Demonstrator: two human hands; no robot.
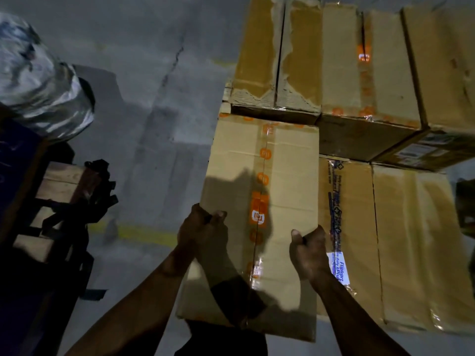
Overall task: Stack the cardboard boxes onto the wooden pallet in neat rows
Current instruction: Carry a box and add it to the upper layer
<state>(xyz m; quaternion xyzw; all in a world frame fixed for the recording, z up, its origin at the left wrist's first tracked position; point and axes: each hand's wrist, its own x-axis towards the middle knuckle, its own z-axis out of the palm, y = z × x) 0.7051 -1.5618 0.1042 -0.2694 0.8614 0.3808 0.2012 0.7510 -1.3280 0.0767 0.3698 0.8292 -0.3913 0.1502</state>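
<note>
A long cardboard box [288,176] sealed with orange-logo tape lies lengthwise in front of me. My left hand [203,229] grips its left edge, thumb on top. On the right edge my right hand [308,255] holds it the same way. The box sits against the left side of a box with blue printed tape [352,227]. Beyond it stands a higher row of stacked boxes [341,60], some with torn top paper. The wooden pallet is hidden under the boxes.
Grey concrete floor [154,98] with a yellow line [144,235] spreads to the left. At far left a wrapped bundle [38,80] rests above a dark frame with wooden blocks [61,186] and black straps. Further boxes [416,242] fill the right.
</note>
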